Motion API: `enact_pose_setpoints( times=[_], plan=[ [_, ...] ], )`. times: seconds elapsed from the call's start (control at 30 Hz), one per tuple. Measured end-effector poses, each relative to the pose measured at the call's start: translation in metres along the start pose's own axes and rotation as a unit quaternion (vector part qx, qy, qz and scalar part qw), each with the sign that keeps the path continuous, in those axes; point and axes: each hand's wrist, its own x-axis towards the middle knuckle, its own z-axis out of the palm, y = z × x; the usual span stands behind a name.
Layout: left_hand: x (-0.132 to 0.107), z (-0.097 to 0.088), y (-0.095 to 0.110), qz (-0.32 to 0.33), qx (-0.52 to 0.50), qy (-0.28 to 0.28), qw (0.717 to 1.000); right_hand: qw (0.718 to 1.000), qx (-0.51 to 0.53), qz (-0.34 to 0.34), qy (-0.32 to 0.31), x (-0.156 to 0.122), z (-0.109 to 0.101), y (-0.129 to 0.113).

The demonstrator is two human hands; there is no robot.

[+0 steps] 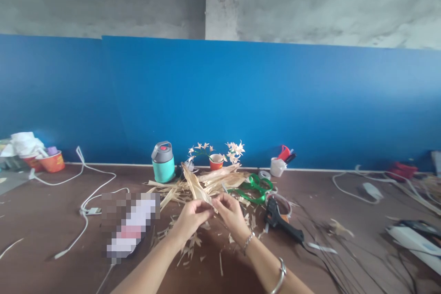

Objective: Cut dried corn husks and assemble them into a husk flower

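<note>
My left hand point(190, 218) and my right hand point(230, 211) meet over the brown table point(51, 220), both pinched on a long pale dried husk strip point(193, 185) that rises up and to the left from my fingers. A pile of similar dried husks point(213, 181) lies just behind my hands. Small husk scraps point(193, 243) are scattered on the table under my wrists. My right wrist wears a bracelet, and a bangle sits further down that forearm.
A black glue gun point(280, 223) lies right of my hands, green ribbon point(255, 188) behind it. A teal flask point(163, 161), a cup of paper flowers point(216, 156) and a white cup point(277, 165) stand by the blue wall. White cables point(86, 193) run at left; thin black wires point(337, 257) at right.
</note>
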Motion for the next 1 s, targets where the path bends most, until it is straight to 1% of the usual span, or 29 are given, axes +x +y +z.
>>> enact_pose_setpoints(
  times=[0.03,0.1,0.2,0.37,0.5,0.63,0.73,0.83,0.9,1.0],
  plan=[
    [0.000,0.000,0.000,0.004,0.005,0.008,1.000,1.000,0.005,0.004,-0.004,-0.001,0.000,-0.001],
    [-0.001,0.001,0.002,0.008,0.005,0.024,1.000,0.999,0.027,0.017,-0.032,-0.002,0.001,-0.005],
    [-0.001,0.001,0.004,0.002,-0.006,0.027,1.000,0.996,0.052,0.029,-0.069,-0.003,0.001,-0.011],
    [0.001,0.000,-0.002,0.000,-0.012,0.010,1.000,0.999,0.021,0.004,-0.040,-0.003,0.002,-0.012],
    [0.005,0.000,-0.008,0.018,-0.005,0.020,1.000,1.000,-0.004,-0.016,-0.016,-0.002,0.002,-0.006],
    [0.005,0.001,-0.008,0.039,0.024,0.030,0.998,0.999,-0.013,-0.032,-0.004,-0.002,0.002,-0.004],
    [0.004,0.002,-0.007,0.057,0.045,0.035,0.997,1.000,0.015,-0.019,-0.017,-0.002,0.002,-0.007],
    [0.003,0.002,-0.004,0.056,0.051,0.031,0.997,0.999,0.029,-0.017,-0.026,-0.003,0.002,-0.011],
    [0.002,0.003,-0.003,0.045,0.055,0.024,0.997,0.999,0.041,-0.007,-0.016,-0.003,0.001,-0.013],
    [0.001,0.003,-0.001,0.045,0.071,0.013,0.996,0.996,0.080,0.036,0.002,-0.003,0.002,-0.011]
  ],
)
